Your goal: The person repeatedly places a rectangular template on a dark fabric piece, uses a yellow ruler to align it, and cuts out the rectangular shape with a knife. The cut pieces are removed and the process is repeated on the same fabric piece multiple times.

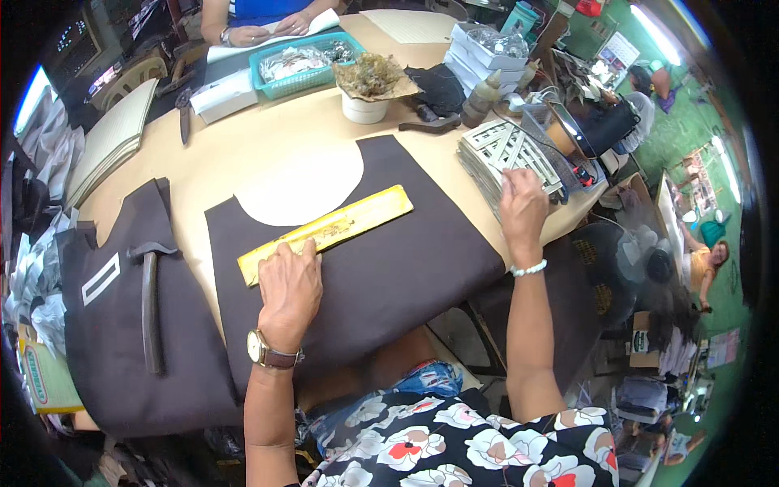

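Your L hand (pixel 290 282) rests open on the yellow bar (pixel 369 208), prob. to steady it on dark cloth (pixel 389 276); R hand (pixel 524 204) pinched narrow by white strips (pixel 489 144), can't tell if holding.

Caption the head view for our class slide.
Left hand on yellow bar atop dark cloth; right hand near pale strips.

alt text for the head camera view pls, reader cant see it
A person's left hand rests on a yellow bar on dark cloth, while the right hand is by a stack of pale strips. A hammer lies on a second dark cloth at left; beyond a turquoise basket are another person's hands.
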### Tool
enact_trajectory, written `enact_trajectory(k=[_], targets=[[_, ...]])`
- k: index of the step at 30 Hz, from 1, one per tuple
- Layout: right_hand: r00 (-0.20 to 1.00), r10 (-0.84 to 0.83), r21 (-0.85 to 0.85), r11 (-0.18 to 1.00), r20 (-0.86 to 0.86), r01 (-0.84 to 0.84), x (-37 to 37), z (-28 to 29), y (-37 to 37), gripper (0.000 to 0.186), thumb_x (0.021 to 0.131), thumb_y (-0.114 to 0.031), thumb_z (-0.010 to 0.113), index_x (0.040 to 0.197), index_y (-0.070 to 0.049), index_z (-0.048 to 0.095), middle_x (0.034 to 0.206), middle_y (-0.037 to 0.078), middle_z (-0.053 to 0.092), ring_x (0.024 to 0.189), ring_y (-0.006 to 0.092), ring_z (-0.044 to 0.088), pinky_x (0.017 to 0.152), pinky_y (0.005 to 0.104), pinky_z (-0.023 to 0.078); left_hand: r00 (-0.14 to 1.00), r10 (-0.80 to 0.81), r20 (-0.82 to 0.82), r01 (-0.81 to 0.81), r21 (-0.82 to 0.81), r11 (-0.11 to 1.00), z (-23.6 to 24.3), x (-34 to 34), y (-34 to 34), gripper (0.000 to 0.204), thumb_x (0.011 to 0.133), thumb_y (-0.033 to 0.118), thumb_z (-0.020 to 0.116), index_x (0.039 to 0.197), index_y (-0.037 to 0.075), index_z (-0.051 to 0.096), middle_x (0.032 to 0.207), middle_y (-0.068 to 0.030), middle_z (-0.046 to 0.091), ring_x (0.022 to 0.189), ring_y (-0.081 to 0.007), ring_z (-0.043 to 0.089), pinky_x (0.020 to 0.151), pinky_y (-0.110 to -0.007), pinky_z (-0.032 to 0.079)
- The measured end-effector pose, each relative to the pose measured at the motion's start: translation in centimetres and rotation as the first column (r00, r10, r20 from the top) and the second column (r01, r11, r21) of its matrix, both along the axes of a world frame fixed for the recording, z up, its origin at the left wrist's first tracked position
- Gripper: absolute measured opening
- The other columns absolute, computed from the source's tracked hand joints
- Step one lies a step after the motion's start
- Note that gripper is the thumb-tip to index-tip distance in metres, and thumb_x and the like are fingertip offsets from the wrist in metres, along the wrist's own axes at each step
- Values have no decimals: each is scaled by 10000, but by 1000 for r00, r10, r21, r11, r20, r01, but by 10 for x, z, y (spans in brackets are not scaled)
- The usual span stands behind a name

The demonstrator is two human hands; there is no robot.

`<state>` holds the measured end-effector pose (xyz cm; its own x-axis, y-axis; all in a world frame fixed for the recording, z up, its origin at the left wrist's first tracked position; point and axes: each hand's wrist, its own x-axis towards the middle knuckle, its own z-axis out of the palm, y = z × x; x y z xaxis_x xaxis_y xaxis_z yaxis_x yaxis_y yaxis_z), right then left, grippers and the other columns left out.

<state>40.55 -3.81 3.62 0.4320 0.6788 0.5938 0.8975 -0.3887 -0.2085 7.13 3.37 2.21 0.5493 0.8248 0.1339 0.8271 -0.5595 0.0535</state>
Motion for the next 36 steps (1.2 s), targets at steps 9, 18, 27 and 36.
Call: enact_trajectory(k=[9,18,27,36], targets=[[954,-285,-164,941,93,297,17,-8,45,426,822,-417,623,967,-16,609,937,165,629,878,338,643,781,424,501,1000,25,-3,-25,39,999,-3,1,-7,260,903,218,567,1124,82,591,815,-182,581,704,-314,610,636,-425,468],[940,-323,-224,913,110,340,9,28,48,223,874,-150,495,1039,-1,514,797,197,677,757,351,684,649,445,548,1000,26,-11,-25,8,1000,1,2,-6,270,900,223,573,1127,78,592,806,-184,581,703,-317,612,633,-425,469],[938,-221,-136,955,268,264,-27,68,8,172,880,-63,502,1039,-13,546,873,166,680,782,314,686,638,402,542,998,-38,46,39,-23,999,5,-4,3,227,887,208,577,1070,80,612,813,-210,600,686,-347,624,605,-435,489],[374,547,449,834,-749,-320,-59,34,-12,298,902,-81,602,1194,-28,621,889,-3,648,698,25,537,595,176,422,932,-30,361,186,-406,895,14,-57,58,345,813,41,617,1157,33,597,922,-147,681,851,-259,665,784,-343,522]])
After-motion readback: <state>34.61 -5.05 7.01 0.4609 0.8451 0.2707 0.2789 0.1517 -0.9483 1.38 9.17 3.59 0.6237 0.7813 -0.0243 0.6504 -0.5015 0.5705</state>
